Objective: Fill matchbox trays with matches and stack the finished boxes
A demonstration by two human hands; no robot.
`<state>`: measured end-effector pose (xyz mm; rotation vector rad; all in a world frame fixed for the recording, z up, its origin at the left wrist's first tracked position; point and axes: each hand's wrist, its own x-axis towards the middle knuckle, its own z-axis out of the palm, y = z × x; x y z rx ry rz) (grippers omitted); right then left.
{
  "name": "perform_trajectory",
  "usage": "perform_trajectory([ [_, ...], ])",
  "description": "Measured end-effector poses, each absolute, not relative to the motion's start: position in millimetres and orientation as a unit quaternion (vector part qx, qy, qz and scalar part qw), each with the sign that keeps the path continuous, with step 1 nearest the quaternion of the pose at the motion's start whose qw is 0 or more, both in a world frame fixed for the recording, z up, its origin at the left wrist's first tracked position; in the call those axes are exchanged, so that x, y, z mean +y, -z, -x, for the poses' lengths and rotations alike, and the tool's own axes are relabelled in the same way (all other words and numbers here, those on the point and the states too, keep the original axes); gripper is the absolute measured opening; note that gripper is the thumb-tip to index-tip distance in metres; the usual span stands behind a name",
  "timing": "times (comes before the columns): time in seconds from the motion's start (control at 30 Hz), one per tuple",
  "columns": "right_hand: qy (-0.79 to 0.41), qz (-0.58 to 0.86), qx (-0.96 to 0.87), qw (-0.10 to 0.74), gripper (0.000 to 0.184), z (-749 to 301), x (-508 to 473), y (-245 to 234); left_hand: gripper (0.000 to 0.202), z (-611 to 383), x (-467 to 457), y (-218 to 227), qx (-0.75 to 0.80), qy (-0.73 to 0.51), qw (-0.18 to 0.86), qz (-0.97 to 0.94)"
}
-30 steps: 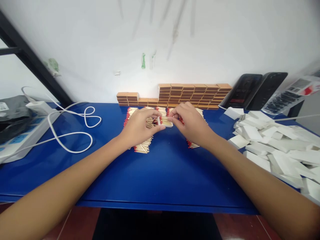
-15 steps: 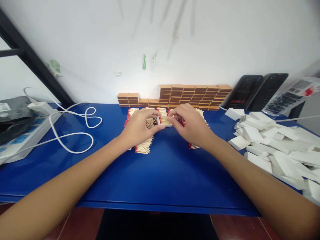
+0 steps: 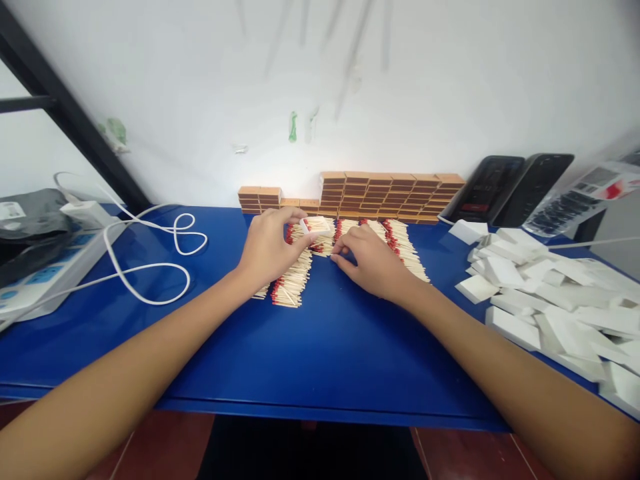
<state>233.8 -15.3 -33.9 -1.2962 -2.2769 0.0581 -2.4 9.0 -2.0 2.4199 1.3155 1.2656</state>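
Observation:
My left hand (image 3: 273, 245) pinches a small white matchbox tray (image 3: 324, 230) between thumb and fingers, and red-tipped matches lie inside it. The tray is tilted and held just above the rows of loose matches. Close by on the right, my right hand (image 3: 367, 260) rests low over the match rows, its fingers curled and the thumb near the index fingertip. Whether a match is between those fingertips is too small to tell. Long piles of matches (image 3: 290, 287) lie on the blue table under and beside both hands; more matches (image 3: 407, 250) show beyond the right hand.
Stacked brown matchboxes (image 3: 393, 193) line the wall at the back. White empty trays (image 3: 560, 293) are heaped at the right, in front of two phones (image 3: 487, 190) and a clear plastic packet (image 3: 580, 197). A power strip (image 3: 55, 267) and white cable (image 3: 145, 267) lie at the left.
My left hand has lifted the tray up and slightly left, tilting it so the matches inside show. My right hand has come away from the tray and dropped lower, towards the loose matches.

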Motion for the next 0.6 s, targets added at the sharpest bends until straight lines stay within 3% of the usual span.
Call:
perform_trajectory([
  [0.6, -0.063, 0.453, -0.86, 0.224, 0.014, -236, -24, 24, 0.031, 2, 7, 1, 0.43, -0.397, 0.043, -0.809],
])
